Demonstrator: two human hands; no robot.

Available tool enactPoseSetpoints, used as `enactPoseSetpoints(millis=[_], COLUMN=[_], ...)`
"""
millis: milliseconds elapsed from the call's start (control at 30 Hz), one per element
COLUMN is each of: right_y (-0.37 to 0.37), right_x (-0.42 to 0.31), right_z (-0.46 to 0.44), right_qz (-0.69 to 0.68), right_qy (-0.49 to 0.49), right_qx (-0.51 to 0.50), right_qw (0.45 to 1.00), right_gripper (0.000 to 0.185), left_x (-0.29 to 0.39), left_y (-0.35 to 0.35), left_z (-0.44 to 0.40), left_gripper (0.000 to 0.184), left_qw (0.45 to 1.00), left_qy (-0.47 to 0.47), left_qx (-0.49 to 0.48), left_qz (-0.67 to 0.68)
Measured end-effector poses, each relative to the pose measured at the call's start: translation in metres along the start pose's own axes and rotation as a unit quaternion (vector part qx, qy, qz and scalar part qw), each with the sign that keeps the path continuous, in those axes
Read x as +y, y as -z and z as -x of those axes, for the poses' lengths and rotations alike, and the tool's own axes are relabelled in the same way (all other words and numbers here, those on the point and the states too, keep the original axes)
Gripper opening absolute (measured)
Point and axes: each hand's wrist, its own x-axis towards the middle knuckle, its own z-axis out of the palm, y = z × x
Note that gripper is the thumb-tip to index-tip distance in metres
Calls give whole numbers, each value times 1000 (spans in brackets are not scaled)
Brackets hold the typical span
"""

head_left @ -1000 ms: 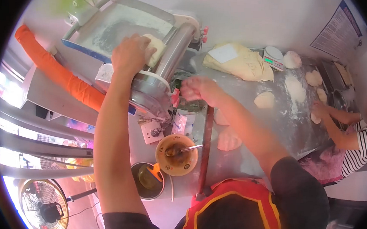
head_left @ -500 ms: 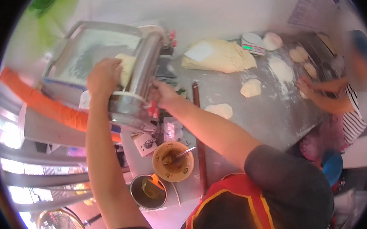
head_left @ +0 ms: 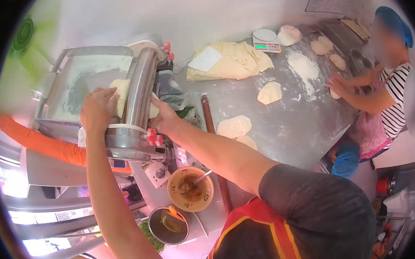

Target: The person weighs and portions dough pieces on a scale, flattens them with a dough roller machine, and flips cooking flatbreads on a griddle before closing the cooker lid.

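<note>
Pale dough (head_left: 123,97), silver metal roller (head_left: 139,88)
Left hand (head_left: 95,110), half-curled, touches dough; right hand (head_left: 165,119) cups beside roller; cannot tell either grip's closure.

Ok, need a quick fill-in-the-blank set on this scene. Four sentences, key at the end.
1. The left hand touches pale ____ beside the steel roller.
2. A utensil with a metal handle leans in the ____ next to the metal pot.
3. A digital ____ with a lit green display stands on the metal table.
4. The co-worker wears a ____ cap.

Missing words: dough; bowl; scale; blue.
</note>
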Motion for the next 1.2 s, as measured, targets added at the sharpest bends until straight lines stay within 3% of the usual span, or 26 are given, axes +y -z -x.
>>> enactPoseSetpoints(millis=[67,200,300,567,867,1200], right_y=[-3,27,27,42,39,39], right_x=[-2,-13,-16,-21,-28,-41], right_z=[3,-6,3,7,41,68], right_qz=[-9,8,7,31,12,30], right_qy=[-13,-58,-50,19,86,77], right_qx=[49,-5,11,105,55,93], right_qw=[999,998,999,994,995,992], right_gripper=[44,29,27,26,30,32], left_x=[1,1,2,2,7,9], left_y=[0,-2,-2,1,5,5], left_z=[1,-1,0,-1,1,1], left_gripper=[24,25,26,28,34,34], left_qw=[1000,1000,1000,999,998,999], left_qy=[-9,-8,-6,-22,-18,-3], left_qx=[8,1,3,-22,-32,-41], left_qz=[-7,8,18,24,55,28])
